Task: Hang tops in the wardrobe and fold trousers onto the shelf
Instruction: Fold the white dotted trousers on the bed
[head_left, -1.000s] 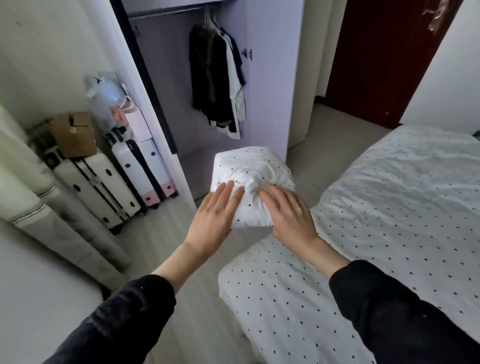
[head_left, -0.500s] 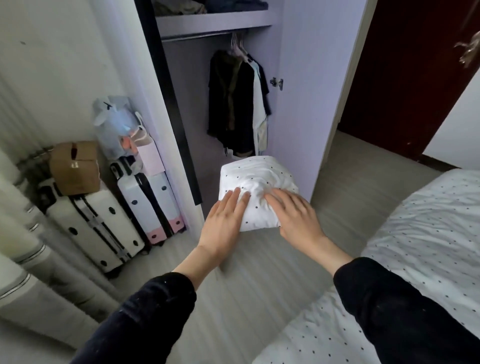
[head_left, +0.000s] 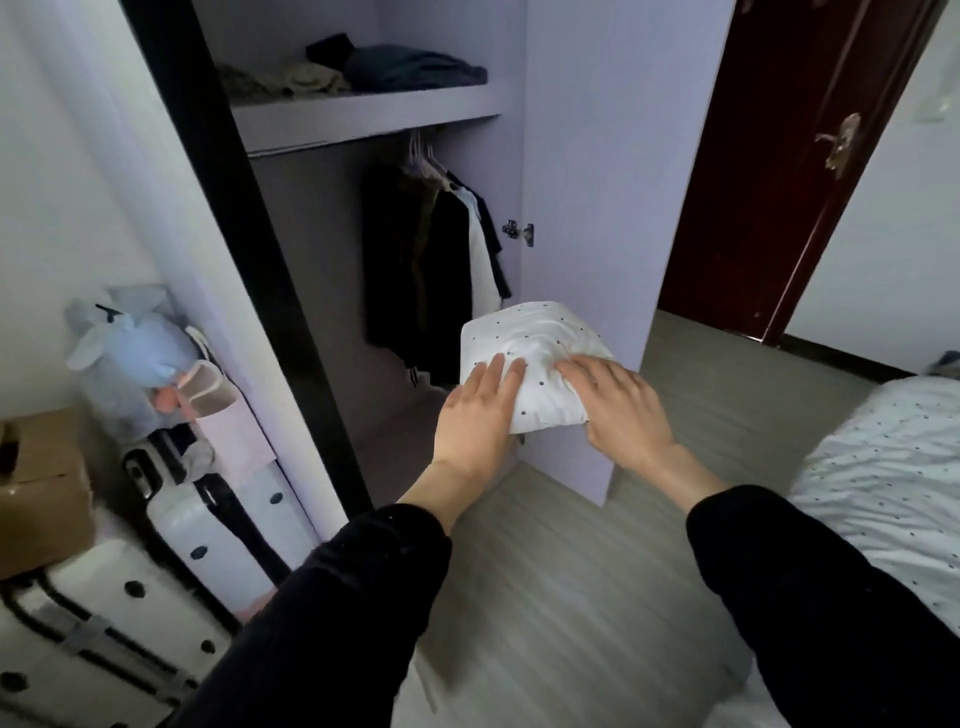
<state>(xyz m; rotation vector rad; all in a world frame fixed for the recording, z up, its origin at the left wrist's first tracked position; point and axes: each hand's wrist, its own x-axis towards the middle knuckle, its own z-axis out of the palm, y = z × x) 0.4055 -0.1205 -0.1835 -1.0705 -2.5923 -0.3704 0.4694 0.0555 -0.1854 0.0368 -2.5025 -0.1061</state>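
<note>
Two hands carry a folded white bundle (head_left: 530, 364) dotted with small dark spots, held up in the air in front of the open wardrobe (head_left: 597, 156). The left hand (head_left: 475, 410) lies on the bundle's near left corner with its fingers straight and close together on top of the cloth; whether the thumb is tucked underneath I cannot tell. The right hand (head_left: 623, 405) is on the near right corner, its fingers bent and digging into the fabric so that the cloth puckers between the two hands. Both arms are in dark sleeves (head_left: 353, 597).

The bundle hangs level with the lower part of the wardrobe opening, just in front of the edge of its pale lilac door panel (head_left: 613, 260). Behind it, several tops (head_left: 431, 270) hang on hangers from the rail, mostly dark with one white among them. Well above, the shelf (head_left: 363, 111) carries a few folded garments (head_left: 395, 70) in grey, olive and dark blue.

To the left of the wardrobe stand white suitcases (head_left: 171, 525) with black trim, a cardboard box (head_left: 41, 488) on one of them and a pale blue soft toy (head_left: 130, 353) above. At the right edge is the corner of a bed (head_left: 883, 488) in spotted white sheeting, and beyond it a dark red door (head_left: 769, 182) with a metal handle.
</note>
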